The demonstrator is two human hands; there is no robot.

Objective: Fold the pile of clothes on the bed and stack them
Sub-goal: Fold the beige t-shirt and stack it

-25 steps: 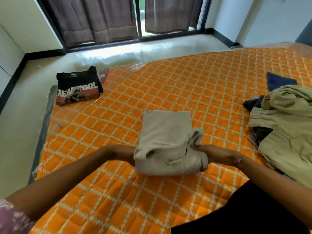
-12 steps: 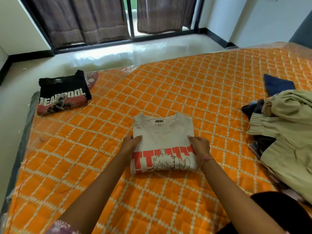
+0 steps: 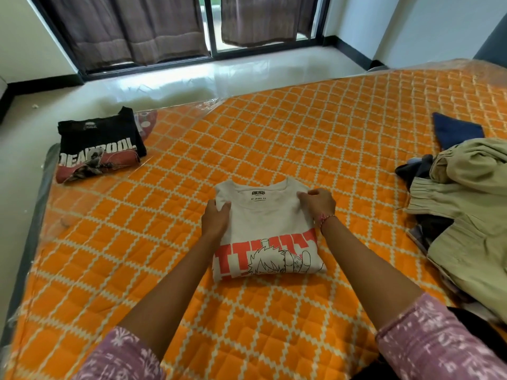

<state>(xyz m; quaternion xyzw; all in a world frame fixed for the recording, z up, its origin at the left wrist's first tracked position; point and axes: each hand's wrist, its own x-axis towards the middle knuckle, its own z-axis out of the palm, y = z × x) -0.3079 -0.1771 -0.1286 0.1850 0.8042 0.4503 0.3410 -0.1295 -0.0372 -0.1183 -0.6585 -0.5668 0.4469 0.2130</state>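
A folded cream T-shirt (image 3: 267, 223) with a red and black print lies flat in the middle of the orange quilted mattress (image 3: 301, 138). My left hand (image 3: 215, 218) rests on its upper left edge with the thumb on top of the cloth. My right hand (image 3: 318, 202) presses on its upper right corner, fingers bent at the shoulder seam. A folded black T-shirt (image 3: 100, 148) with white lettering sits at the mattress's far left corner. At the right edge an unfolded pile (image 3: 466, 204) holds khaki, dark and navy clothes.
The mattress's left edge (image 3: 41, 209) drops to a pale tiled floor (image 3: 192, 80). Beyond it stand a dark-framed glass door and brown curtains (image 3: 153, 28). A wide stretch of bare mattress lies between the cream shirt and the black one.
The cream shirt went from being turned over in both hands to lying flat, print side up. Both hands then slid from its middle sides up to its collar end.
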